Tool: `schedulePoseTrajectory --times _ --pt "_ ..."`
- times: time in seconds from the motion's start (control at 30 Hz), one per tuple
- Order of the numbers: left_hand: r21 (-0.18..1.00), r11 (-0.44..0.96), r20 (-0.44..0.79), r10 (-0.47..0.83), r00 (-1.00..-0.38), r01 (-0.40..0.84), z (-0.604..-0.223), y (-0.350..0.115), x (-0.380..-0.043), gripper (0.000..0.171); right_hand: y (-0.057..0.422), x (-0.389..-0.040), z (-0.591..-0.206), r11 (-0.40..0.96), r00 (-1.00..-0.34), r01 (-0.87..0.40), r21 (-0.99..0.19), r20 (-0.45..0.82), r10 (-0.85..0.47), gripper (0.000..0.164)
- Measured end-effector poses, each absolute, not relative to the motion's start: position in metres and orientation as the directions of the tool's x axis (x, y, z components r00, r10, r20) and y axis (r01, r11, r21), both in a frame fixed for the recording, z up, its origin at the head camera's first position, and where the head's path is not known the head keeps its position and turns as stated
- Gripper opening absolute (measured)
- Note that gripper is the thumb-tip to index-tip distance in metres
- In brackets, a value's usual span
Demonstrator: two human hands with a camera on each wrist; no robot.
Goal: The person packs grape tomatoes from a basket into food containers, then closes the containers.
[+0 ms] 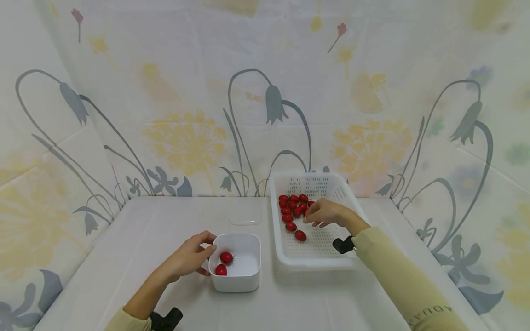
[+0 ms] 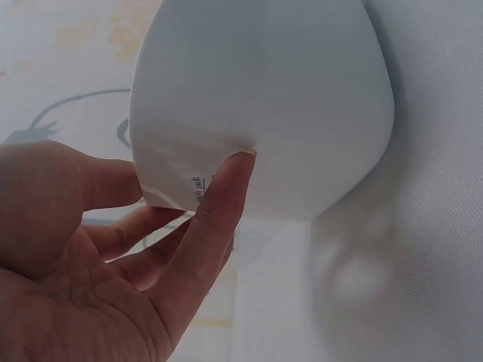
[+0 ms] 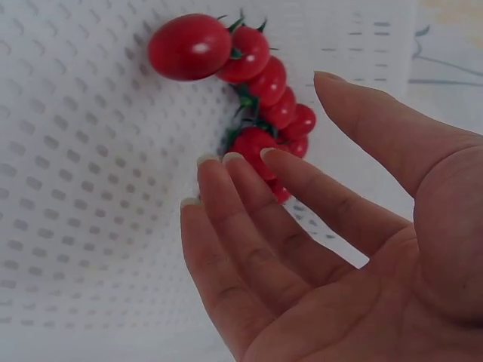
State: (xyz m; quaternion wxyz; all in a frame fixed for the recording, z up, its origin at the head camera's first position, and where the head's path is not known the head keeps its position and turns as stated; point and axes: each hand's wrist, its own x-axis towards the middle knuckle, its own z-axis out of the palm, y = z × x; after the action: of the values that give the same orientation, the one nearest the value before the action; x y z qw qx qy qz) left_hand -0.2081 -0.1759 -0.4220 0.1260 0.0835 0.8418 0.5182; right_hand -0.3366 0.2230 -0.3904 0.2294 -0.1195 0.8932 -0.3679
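My left hand point(image 1: 188, 257) holds the left side of a small white box point(image 1: 238, 282), the thumb at its rim and a finger against the outer wall point(image 2: 264, 90). Two red cherry tomatoes point(image 1: 226, 257) lie inside that box. Over a white perforated basket point(image 1: 316, 263) reaches my right hand point(image 1: 329, 214), with nothing between thumb and fingers. Its fingertips are close to a cluster of cherry tomatoes point(image 1: 294, 204) along the basket's left part; in the right wrist view several tomatoes point(image 3: 190, 47) show green stems. Whether the fingertips touch one, I cannot tell.
A clear flat piece, perhaps a lid point(image 1: 245, 220), lies behind the box. White cloth covers the table point(image 1: 165, 216), and a flower-printed curtain point(image 1: 186, 92) hangs at the back and sides. The basket stands right of the box with a narrow gap between them.
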Motion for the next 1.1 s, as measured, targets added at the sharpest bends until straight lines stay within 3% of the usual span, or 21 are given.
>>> schedulePoseTrajectory --times 0.37,0.8,1.1 --pt "0.892 0.453 -0.128 0.264 -0.956 0.006 -0.422 -0.175 -0.208 0.027 0.214 -0.345 -0.412 0.715 -0.806 0.057 -0.696 -0.456 -0.379 0.022" --pt "0.891 0.454 -0.121 0.271 -0.955 0.016 -0.423 -0.176 -0.208 0.026 0.199 -0.346 -0.419 0.747 -0.790 0.048 -0.663 -0.483 -0.378 0.014" --pt "0.894 0.449 -0.119 0.269 -0.956 0.015 -0.423 -0.176 -0.207 0.026 0.194 -0.342 -0.415 0.697 -0.768 0.063 -0.714 -0.481 -0.423 0.013"
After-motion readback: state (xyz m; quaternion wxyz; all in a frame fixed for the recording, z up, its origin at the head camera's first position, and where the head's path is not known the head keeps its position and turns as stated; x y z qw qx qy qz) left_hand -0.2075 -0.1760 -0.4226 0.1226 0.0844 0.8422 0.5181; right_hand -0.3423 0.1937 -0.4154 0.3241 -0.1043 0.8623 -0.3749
